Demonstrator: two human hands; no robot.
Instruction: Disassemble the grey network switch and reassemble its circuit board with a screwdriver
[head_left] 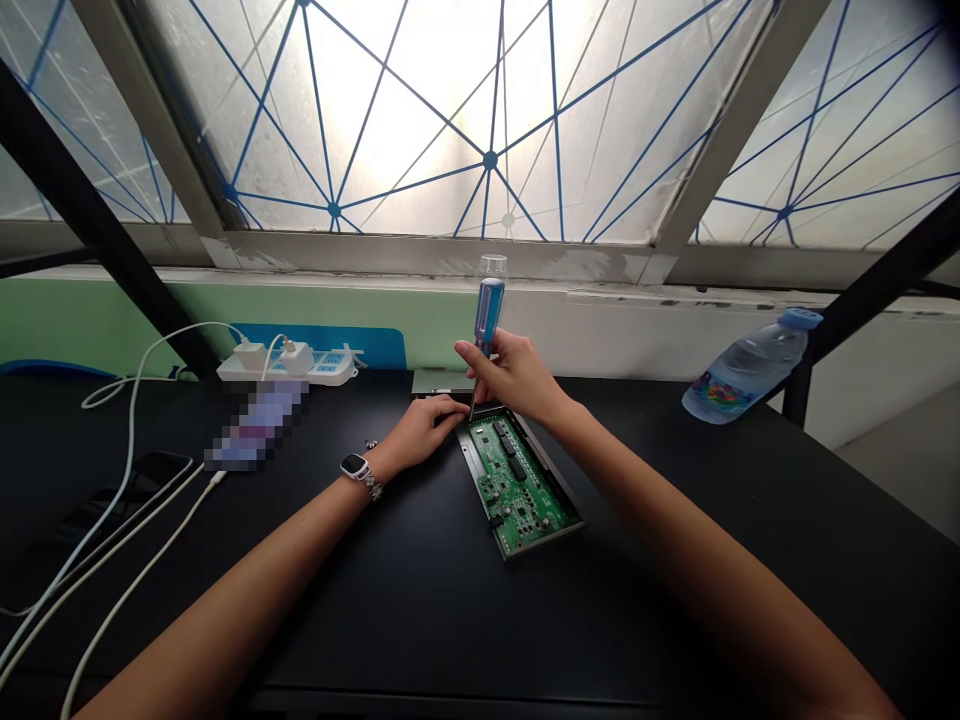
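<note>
A green circuit board (pixel 517 480) lies in a dark metal tray on the black table, slanting from the upper left to the lower right. My right hand (pixel 514 375) is closed round a screwdriver (pixel 489 310) with a clear and blue handle, held upright with its shaft pointing down at the board's far left corner. Beside that corner, my left hand (pixel 426 430) has its fingers together, fingertips touching the tray's edge near the screwdriver's tip. What the left fingertips pinch, if anything, is too small to make out. A watch is on my left wrist.
On the left are a white power strip (pixel 322 368) with plugs, a blurred phone (pixel 259 425), a dark phone-like object (pixel 161 468) and white cables. A water bottle (pixel 746 368) leans against the black frame at right. A grey box (pixel 442 381) sits behind the board.
</note>
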